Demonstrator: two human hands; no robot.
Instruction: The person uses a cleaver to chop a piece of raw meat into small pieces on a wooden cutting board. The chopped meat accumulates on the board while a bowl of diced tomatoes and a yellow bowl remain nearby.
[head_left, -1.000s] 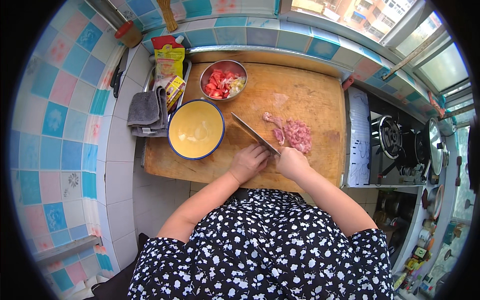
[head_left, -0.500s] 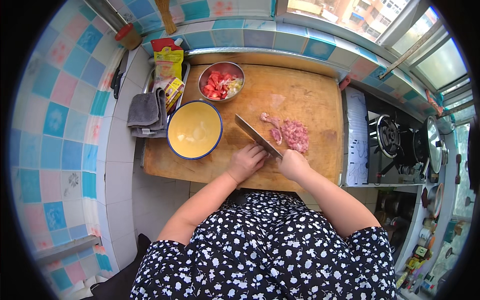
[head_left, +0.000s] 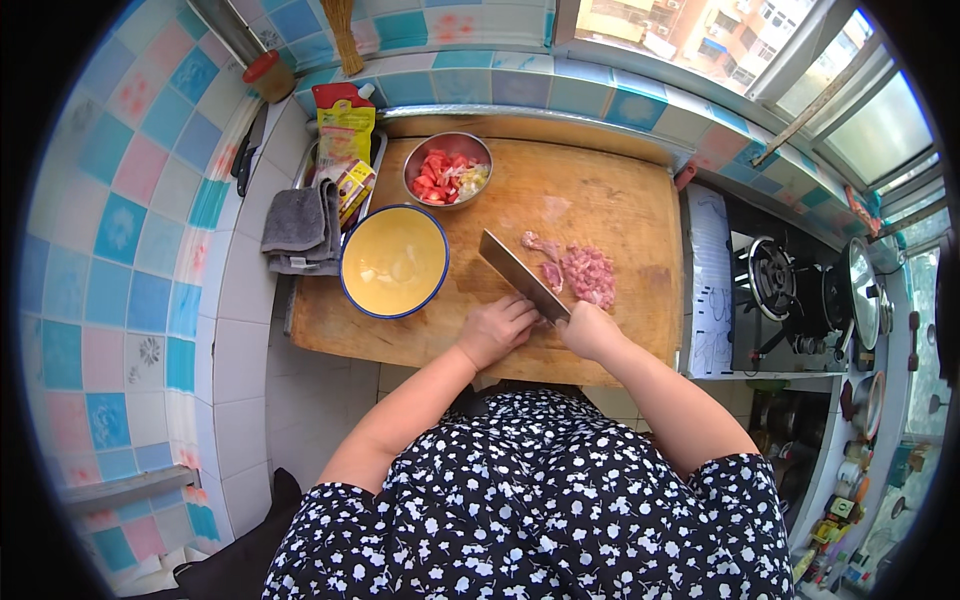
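My right hand (head_left: 590, 331) is closed round the handle of a cleaver (head_left: 522, 275), its broad blade slanting up and left over the board. Beside the blade, my left hand (head_left: 497, 332) lies with curled fingers pressed on a piece of raw meat, of which only a pinkish edge shows by the fingertips. Beyond the cleaver is a heap of diced raw meat (head_left: 590, 276), with a larger uncut-looking strip (head_left: 541, 244) at its left. All of this rests on a wooden cutting board (head_left: 620, 180).
A yellow bowl with a blue rim (head_left: 395, 262) stands left on the board. Behind it, a metal bowl (head_left: 448, 140) holds cut red and pale pieces. Seasoning packets (head_left: 346, 135) and a grey cloth (head_left: 302, 226) lie at the left; a gas stove (head_left: 772, 278) is at the right.
The cleaver's blade has tipped so that more of its flat face shows. My left hand stays beside it, pressing down. The whole view has shifted slightly.
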